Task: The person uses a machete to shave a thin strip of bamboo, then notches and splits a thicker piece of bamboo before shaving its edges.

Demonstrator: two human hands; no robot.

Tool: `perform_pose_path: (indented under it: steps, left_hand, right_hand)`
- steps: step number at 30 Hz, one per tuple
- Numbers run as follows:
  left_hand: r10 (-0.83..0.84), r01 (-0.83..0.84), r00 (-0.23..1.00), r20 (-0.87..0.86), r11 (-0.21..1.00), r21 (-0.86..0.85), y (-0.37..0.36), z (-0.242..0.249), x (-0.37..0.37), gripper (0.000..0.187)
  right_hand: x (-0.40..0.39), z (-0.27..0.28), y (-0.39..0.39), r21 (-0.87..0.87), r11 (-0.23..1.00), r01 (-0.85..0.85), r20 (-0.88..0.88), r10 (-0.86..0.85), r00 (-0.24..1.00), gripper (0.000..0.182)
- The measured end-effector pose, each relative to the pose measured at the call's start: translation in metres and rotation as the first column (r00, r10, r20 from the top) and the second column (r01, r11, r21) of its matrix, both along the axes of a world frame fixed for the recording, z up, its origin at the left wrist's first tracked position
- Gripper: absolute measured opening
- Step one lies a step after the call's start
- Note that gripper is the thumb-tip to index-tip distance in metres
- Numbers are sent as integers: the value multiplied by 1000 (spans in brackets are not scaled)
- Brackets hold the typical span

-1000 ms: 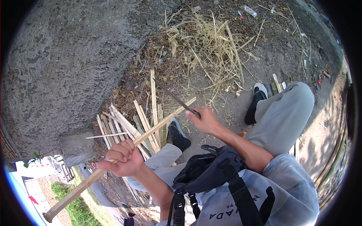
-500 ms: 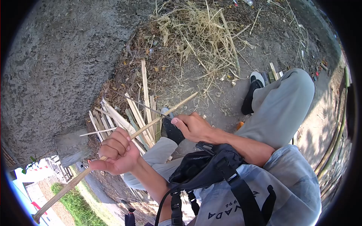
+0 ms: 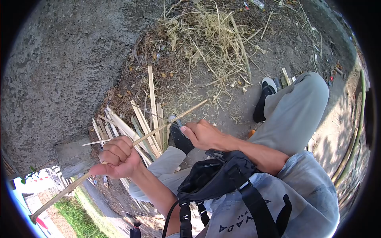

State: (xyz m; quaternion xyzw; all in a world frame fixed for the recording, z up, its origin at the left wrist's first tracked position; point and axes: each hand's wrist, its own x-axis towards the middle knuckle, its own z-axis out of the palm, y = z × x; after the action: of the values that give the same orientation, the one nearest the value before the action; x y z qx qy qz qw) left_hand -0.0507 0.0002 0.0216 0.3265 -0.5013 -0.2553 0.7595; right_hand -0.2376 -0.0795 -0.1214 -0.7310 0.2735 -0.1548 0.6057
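My left hand (image 3: 118, 156) is closed in a fist around a long, thin bamboo strip (image 3: 59, 197), with the thumb pointing toward its near end. The strip slants up to the right, past my right hand (image 3: 201, 135). Closed on a knife (image 3: 177, 124), my right hand has its thumb stretched along the knife's base. The narrow dark blade points up and left and crosses the strip just beyond the thumb. Its handle is hidden in my palm.
Split bamboo pieces (image 3: 152, 93) lie left of my shoe (image 3: 180, 139). Curly shavings (image 3: 214, 35) are heaped ahead. A rough concrete surface (image 3: 71, 71) fills the left. A black bag (image 3: 218, 174) hangs at my waist. Long poles (image 3: 357, 135) lie at far right.
My left hand has shifted slightly left and up, and the strip's near end has risen a little. The right hand with the knife has barely moved.
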Motion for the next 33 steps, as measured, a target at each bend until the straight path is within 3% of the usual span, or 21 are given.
perform_pose_path:
  steps: [2,5,8,11,14,15,17,19,22,23,26,29,32,33]
  left_hand:
    - [-89,89,994,60,996,10,-3,2,3,68]
    - [-253,254,965,70,967,-10,-6,4,9,65]
    - [-207,207,976,71,978,2,-1,0,11,61]
    - [-275,275,961,19,961,-21,-3,2,-6,50]
    - [-290,290,957,7,957,-24,-1,7,-9,46]
    - [-293,294,956,29,956,-20,-2,7,-8,47]
    - [-303,303,953,21,952,-27,-1,3,-4,45]
    - [-236,235,971,-26,971,-31,2,2,-10,44]
    - [-108,108,994,-29,994,-14,6,3,-11,45]
    - [-30,30,999,-30,999,-20,9,1,-12,45]
    - [163,-162,985,-53,987,20,14,-5,-10,43]
    - [389,-378,909,-152,921,96,7,-1,-27,43]
    - [378,-366,911,-164,926,97,13,-2,-23,44]
    - [378,-369,915,-143,926,83,15,-4,-23,44]
  right_hand:
    - [0,-1,7,4,1000,10,-2,-10,1000,43]
    - [8,-56,12,88,989,118,-204,-98,974,44]
    - [2,-33,17,-36,996,86,-108,-90,990,46]
    - [1,-8,21,-34,996,81,-123,-85,989,48]
    - [2,-63,10,67,994,81,-256,-61,965,46]
    - [0,-59,16,-2,993,119,-191,-117,975,45]
    - [-3,-23,16,-70,997,26,-106,-33,994,46]
    - [-2,-13,23,-111,994,-13,-45,8,999,47]
    - [10,-74,21,59,987,150,-242,-132,961,41]
    - [8,-84,18,49,989,142,-220,-128,967,41]
    - [7,-40,20,-58,993,104,-66,-107,992,46]
    - [11,-30,29,-69,992,109,-89,-115,989,47]
    - [12,-63,14,75,984,160,-222,-140,965,43]
    - [12,-63,20,15,979,203,-139,-199,970,44]
